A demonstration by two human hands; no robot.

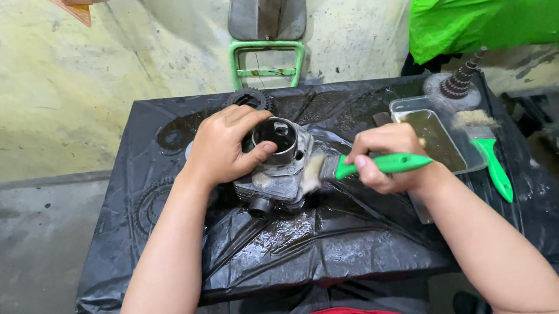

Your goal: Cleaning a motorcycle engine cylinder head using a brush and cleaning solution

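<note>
While the left hand (225, 148) clamps the engine cylinder (275, 167) upright, the right hand (386, 158) grips a green brush (360, 166), bristles touching its right side.

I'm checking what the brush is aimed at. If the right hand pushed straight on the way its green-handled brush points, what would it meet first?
The right hand points its green-handled paintbrush leftward; the bristles already appear to touch the grey metal engine cylinder steadied by the left hand. The cylinder's side comes first, though depth is unclear.
</note>
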